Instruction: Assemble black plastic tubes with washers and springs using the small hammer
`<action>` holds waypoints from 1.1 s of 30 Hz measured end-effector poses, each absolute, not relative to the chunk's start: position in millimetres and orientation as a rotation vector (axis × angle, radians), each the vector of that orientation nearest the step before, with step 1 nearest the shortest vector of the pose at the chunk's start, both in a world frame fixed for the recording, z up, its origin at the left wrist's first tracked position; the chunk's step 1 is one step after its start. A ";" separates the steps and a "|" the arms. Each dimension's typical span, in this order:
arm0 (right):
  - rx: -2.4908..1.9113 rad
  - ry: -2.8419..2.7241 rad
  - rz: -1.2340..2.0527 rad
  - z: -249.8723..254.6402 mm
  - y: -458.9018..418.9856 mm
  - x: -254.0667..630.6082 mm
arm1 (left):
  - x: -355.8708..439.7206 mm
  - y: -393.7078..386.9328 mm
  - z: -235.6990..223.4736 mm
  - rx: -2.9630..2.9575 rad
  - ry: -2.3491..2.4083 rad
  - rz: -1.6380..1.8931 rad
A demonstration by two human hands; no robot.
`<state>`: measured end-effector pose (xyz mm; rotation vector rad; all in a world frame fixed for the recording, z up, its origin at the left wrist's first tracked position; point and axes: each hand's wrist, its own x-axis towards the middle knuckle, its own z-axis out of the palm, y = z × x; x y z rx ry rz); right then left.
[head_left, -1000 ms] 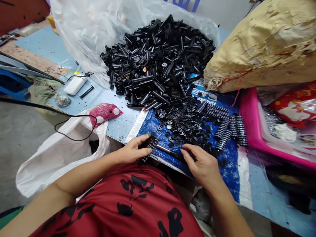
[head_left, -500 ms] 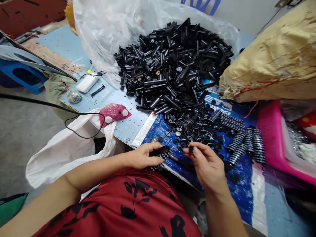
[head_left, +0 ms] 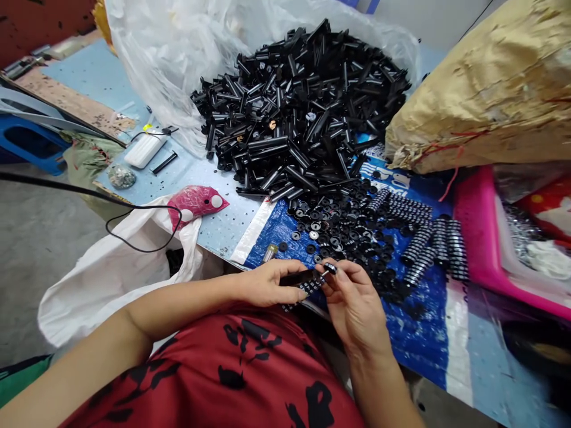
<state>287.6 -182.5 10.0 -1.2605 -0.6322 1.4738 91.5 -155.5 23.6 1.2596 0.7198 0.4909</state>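
Observation:
My left hand (head_left: 270,282) is closed around a black plastic piece (head_left: 298,277), apparently like those in the big pile. A row of black wheels with white digits (head_left: 312,286) shows beside its thumb. My right hand (head_left: 357,312) pinches one small black number wheel (head_left: 330,268) between thumb and fingertips, right at the end of what the left holds; whether they touch is hard to tell. Just beyond the hands, loose black wheels (head_left: 336,235) lie scattered on a blue plastic sheet (head_left: 428,339). Stacked rolls of number wheels (head_left: 455,249) lie to their right.
A large heap of black plastic parts (head_left: 303,113) spreads at the back against a clear plastic bag (head_left: 147,59). On the right are a brown paper sack (head_left: 482,89) and a pink tub (head_left: 477,226). A white bag (head_left: 111,279) hangs at the left table edge.
My right hand has moved left with the number wheel, up to the left hand's piece. The left hand has shifted slightly right, and the camera view has moved a little.

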 end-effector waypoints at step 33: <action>-1.217 -2.137 -0.196 13.0 -188.6 275.6 | 112.9 -156.0 22.2 0.487 0.888 0.879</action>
